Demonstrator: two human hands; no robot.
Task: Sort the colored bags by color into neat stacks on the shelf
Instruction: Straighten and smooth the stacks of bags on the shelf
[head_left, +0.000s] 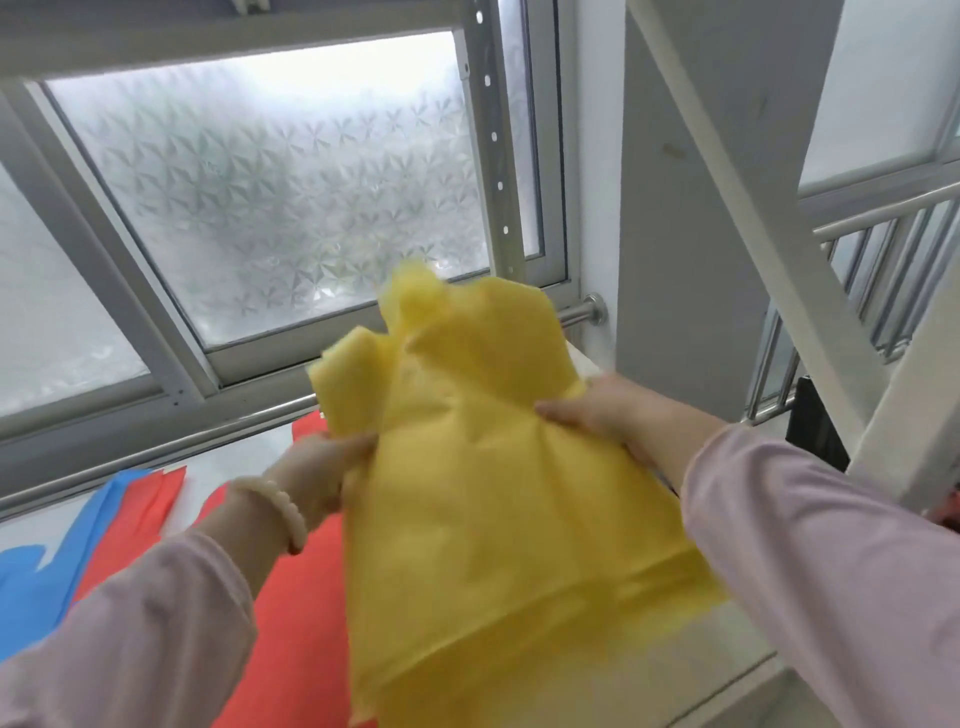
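While the frosted window (270, 182) fills the view ahead, the work lies below it on the white shelf (737, 649).

- Yellow bag (498, 493): largest thing in hand. It is raised off the shelf and stretched between both hands, with the handle loops flopping away from me toward the glass. I hold it wide and taut so that, by my reckoning, it goes down flat instead of crumpled. The far edge is blurred, so I cannot tell whether this is one bag or several together.
- Red bags (301, 623): lying flat on the shelf, just left of the yellow and partly under it. More red (140, 504) sits further left.
- Blue bags (31, 587): far left, touching that second red piece. Colours run left to right, so yellow likely belongs at the right end, where bare shelf shows.
- Right hand (597, 410): clamped on the bag's right edge, fingers laid over the top. The thumb is hidden beneath the fabric.
- Left hand (322, 467): fingers curled, pinching the left edge and bunching the cloth there.
- Bracelet (283, 506): pale beads on my left wrist, clear of the bag.
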